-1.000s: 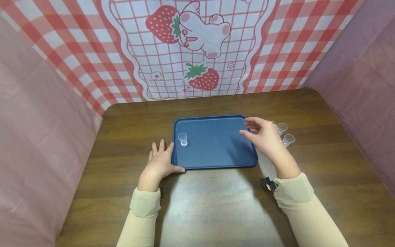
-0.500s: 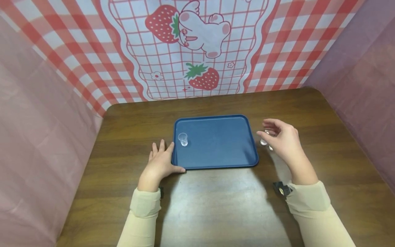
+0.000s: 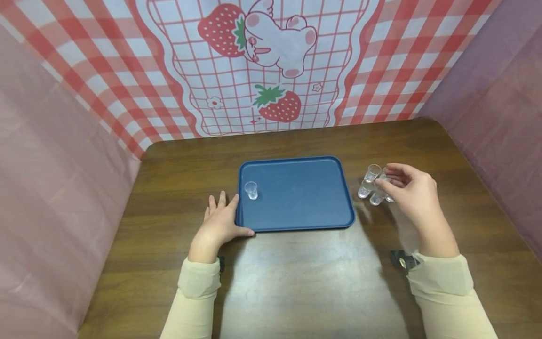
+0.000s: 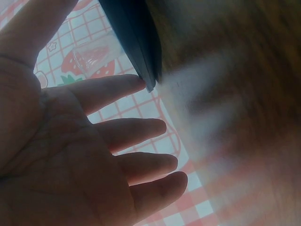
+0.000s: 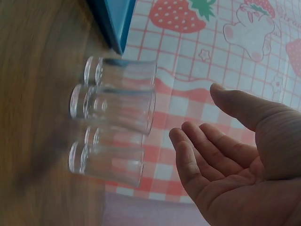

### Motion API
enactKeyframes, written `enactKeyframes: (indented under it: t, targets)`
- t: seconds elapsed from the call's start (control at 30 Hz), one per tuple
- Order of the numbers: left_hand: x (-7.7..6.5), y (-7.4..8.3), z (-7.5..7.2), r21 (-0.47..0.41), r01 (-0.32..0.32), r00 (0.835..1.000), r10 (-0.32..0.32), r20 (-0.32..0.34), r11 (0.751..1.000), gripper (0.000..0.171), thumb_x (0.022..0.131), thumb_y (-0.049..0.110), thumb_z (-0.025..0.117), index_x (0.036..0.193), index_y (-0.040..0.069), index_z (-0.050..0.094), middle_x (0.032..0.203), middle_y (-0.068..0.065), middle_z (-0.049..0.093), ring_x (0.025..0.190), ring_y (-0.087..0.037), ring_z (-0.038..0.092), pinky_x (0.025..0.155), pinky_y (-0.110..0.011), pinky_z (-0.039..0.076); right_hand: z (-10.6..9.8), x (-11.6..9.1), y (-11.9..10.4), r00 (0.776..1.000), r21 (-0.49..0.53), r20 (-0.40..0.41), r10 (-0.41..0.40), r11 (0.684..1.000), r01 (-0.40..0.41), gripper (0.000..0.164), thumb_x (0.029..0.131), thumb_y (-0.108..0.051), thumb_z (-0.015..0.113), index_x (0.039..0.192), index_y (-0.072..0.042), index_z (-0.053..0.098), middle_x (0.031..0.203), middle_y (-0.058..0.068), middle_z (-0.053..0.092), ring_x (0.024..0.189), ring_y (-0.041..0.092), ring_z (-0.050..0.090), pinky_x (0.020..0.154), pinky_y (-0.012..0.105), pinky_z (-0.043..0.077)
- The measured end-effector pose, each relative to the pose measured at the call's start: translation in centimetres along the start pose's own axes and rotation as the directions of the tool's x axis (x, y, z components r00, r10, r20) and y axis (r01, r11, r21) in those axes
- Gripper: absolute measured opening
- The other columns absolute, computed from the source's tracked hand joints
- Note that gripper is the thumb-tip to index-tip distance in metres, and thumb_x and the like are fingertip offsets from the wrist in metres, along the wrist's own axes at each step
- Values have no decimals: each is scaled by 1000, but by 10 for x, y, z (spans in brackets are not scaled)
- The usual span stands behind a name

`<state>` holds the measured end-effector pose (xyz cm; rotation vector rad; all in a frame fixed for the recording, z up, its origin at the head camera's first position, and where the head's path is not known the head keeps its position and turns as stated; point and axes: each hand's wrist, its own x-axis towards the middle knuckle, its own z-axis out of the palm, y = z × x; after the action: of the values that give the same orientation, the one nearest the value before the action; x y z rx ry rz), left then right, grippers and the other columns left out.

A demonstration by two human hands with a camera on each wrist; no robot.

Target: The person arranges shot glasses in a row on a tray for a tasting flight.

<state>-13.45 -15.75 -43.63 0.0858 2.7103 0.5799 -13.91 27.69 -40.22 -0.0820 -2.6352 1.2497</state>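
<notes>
A blue tray (image 3: 300, 200) lies on the table, and one small clear shot glass (image 3: 251, 190) stands on its left part. My left hand (image 3: 218, 228) is spread at the tray's near left corner, its thumb along the front edge and its index finger touching the left side. Right of the tray stands a close group of several clear shot glasses (image 3: 365, 189), partly hidden by my right hand (image 3: 417, 200). In the right wrist view that hand holds nothing; its loosely bent fingers (image 5: 214, 153) are apart from the upright glasses (image 5: 113, 110).
The brown wooden table (image 3: 296, 287) carries the tray and glasses. A red-and-white checked cloth (image 3: 389, 70) with strawberries hangs behind it. Pink curtains (image 3: 55, 188) close off the left and right sides.
My right hand has moved right, from over the tray's right edge to beside the group of shot glasses, uncovering some of them. The left hand and tray stay in place.
</notes>
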Motion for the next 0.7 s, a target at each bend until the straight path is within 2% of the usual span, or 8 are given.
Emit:
enactKeyframes:
  t: [0.1,0.3,0.5,0.6,0.7]
  targets:
    - [0,0,0,-4,1,1000,-1,3,1000,118,73,50,91,162,8,26,165,-28,3,147,-54,-7,117,-62,7,-4,0,5,1000,18,-2,12,1000,-12,54,90,-24,81,131,7,63,119,27,68,87,-12,61,71,8,49]
    - [-1,0,0,-5,2,1000,-2,2,1000,118,72,50,91,162,8,26,165,-28,3,147,-54,-7,118,-62,6,-10,-2,13,999,59,-19,32,998,-31,53,90,-16,80,132,10,61,119,30,66,86,-12,62,71,10,51]
    - [-1,0,0,-7,-1,1000,1,-3,1000,118,72,49,92,162,7,27,165,-29,4,147,-54,-6,117,-62,7,-15,-4,17,997,32,-65,30,999,-28,50,88,-13,81,129,9,62,118,30,67,87,-12,62,73,8,50]
    - [-1,0,0,-7,0,1000,0,-1,1000,118,72,49,92,161,7,27,165,-29,4,147,-54,-6,117,-62,7,-18,-5,21,997,4,-62,40,999,-40,52,89,-15,81,131,9,61,120,31,66,90,-9,64,74,7,49]
    - [-1,0,0,-10,-1,1000,1,-1,1000,118,72,49,92,162,7,27,165,-29,4,147,-54,-7,117,-62,7,-22,-6,25,997,-32,-49,56,998,-57,55,90,-19,80,133,9,60,121,30,65,96,1,67,74,6,47]
